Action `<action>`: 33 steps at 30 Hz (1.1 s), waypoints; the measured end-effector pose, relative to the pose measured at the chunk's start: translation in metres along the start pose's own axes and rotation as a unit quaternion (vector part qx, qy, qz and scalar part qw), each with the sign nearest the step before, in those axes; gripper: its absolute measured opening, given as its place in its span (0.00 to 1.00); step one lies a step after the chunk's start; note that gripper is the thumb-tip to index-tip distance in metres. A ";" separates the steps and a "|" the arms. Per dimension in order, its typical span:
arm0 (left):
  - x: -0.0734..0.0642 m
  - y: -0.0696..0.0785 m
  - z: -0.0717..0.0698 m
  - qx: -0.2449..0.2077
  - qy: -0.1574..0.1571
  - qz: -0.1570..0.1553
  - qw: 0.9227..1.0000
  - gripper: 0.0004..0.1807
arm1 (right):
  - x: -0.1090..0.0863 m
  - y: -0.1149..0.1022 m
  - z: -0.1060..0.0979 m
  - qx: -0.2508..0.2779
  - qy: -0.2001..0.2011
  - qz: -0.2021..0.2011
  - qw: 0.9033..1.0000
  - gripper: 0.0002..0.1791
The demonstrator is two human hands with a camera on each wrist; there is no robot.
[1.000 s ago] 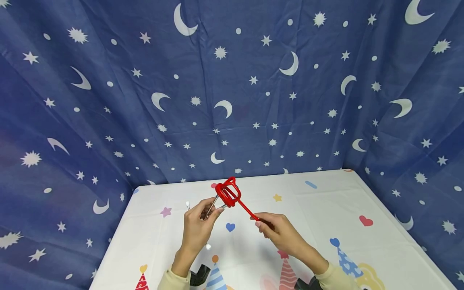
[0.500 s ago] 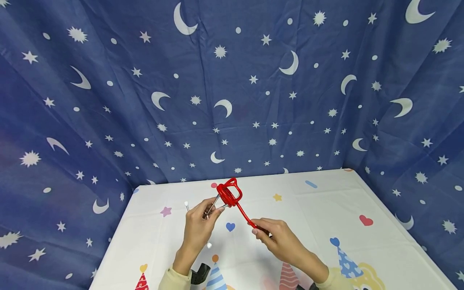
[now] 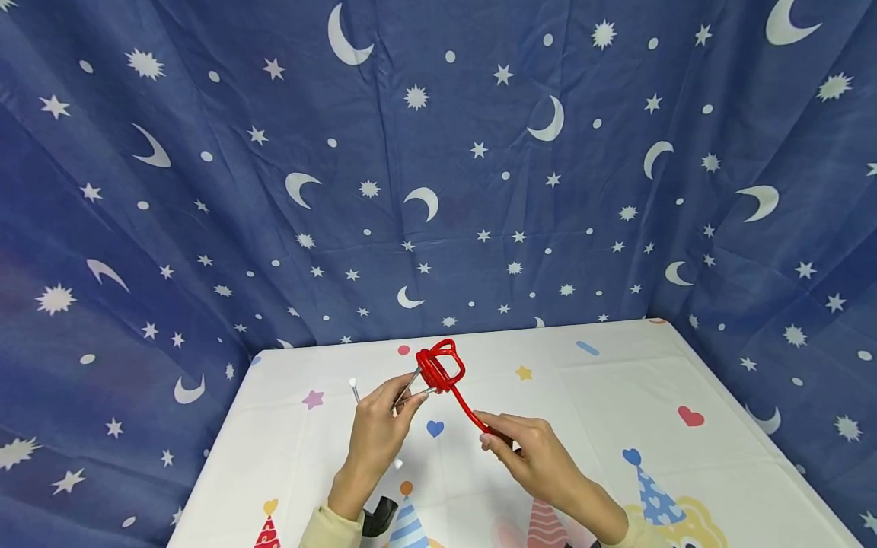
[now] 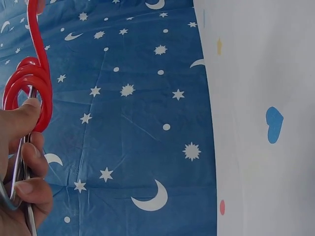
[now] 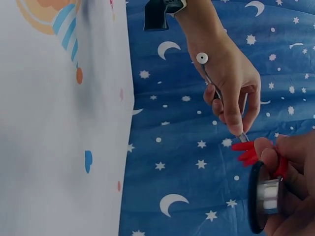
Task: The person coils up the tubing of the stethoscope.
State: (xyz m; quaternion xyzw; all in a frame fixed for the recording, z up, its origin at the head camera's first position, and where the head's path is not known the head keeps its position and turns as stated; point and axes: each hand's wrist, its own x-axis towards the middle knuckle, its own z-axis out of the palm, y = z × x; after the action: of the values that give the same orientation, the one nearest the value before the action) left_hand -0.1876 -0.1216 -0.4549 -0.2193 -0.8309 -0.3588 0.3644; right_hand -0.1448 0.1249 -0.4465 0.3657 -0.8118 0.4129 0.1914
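Note:
A stethoscope with red tubing (image 3: 430, 371) is held up over the table between both hands. Several turns of its tubing are wound round the metal ear tubes, with a loop sticking out at the far side. My left hand (image 3: 372, 434) grips the metal ear tubes (image 4: 29, 211) just below the coils, thumb against the metal. White ear tips (image 3: 352, 382) stick out behind that hand. My right hand (image 3: 541, 460) pinches the free end of the tubing at the chestpiece (image 5: 269, 196), whose dark-rimmed disc shows in the right wrist view. A short stretch of tubing curves between coil and right hand.
A white table cover (image 3: 603, 396) printed with hearts, stars and party hats lies beneath the hands. Behind the table hangs a dark blue curtain (image 3: 466, 198) with moons and stars. A black strap mount (image 3: 379, 517) sits on the left wrist.
My right hand has moved a little down, and the tubing strand, straight before, now bends. The left hand and the coil have shifted slightly to the right.

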 end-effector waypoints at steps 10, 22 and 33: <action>-0.001 0.004 0.001 0.021 -0.022 0.004 1.000 0.19 | 0.005 -0.002 -0.006 0.060 -0.034 -0.029 0.997 0.14; -0.002 0.006 0.007 0.015 -0.041 0.004 0.999 0.19 | 0.019 -0.003 -0.021 0.069 -0.061 0.000 0.996 0.16; -0.009 0.015 0.017 0.013 -0.092 0.009 0.996 0.18 | 0.029 0.007 -0.021 0.026 0.031 -0.008 0.999 0.09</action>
State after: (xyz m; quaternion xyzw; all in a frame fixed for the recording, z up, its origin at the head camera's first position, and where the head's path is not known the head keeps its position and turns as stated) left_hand -0.1802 -0.1000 -0.4638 -0.2538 -0.8636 -0.3230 0.2924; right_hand -0.1696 0.1323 -0.4199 0.3641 -0.7915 0.4438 0.2096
